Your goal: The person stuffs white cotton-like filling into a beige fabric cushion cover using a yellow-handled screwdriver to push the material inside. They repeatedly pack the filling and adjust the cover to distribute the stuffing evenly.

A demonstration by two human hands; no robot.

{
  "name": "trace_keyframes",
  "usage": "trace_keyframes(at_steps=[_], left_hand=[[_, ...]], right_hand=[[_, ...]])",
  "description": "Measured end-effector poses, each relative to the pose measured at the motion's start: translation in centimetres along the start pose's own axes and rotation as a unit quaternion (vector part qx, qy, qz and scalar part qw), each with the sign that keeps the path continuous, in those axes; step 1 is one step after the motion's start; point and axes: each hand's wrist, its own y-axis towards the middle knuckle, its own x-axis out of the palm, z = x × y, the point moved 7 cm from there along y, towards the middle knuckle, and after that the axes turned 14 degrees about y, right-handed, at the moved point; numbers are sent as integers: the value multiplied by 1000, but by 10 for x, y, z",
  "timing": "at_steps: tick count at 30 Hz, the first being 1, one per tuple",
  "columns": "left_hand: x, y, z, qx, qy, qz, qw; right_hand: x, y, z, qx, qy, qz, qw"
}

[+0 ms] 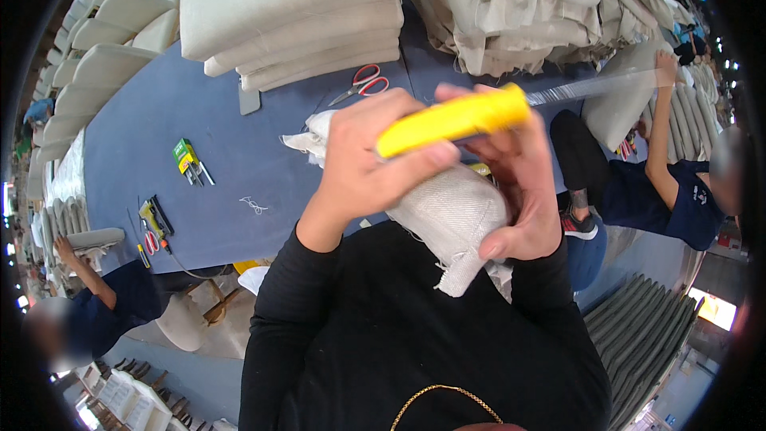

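Note:
My left hand [371, 156] is closed around a yellow handle [455, 121]. From its right end a long, thin, silvery strip [558, 93] runs out, blade-like but smeared by motion. Below the handle, a rounded piece of padding wrapped in pale woven fabric [455, 211] is gripped by my right hand [523, 191], thumb on the near side and fingers round its right. A twisted fabric end with loose threads hangs toward me. Another pale, frayed cloth part [307, 140] sticks out left of my left hand. What lies between my palms is partly hidden.
On the blue table [263, 152] are red-handled scissors [363, 86], a green-yellow box [185, 158], a staple gun [155, 217] and thread scraps [254, 205]. Stacked pale cushions [295, 16] and heaped fabric [511, 24] line the back. Co-workers are at left [104, 303] and right [670, 191].

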Motion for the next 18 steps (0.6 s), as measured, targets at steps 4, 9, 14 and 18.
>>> trace_keyframes(at_steps=[4,9,14,18], left_hand=[[-3,-19,-29,-135,-81,42,987],[-7,-30,-50,-204,-151,67,965],[-7,-24,-45,-220,-157,79,960],[-8,-22,-50,-222,-168,64,958]], right_hand=[[-3,-17,15,-2,50,-85,995],[10,-8,4,-92,-46,-248,963],[16,-5,5,-136,-57,-263,953],[12,-4,3,-144,-64,-260,953]])
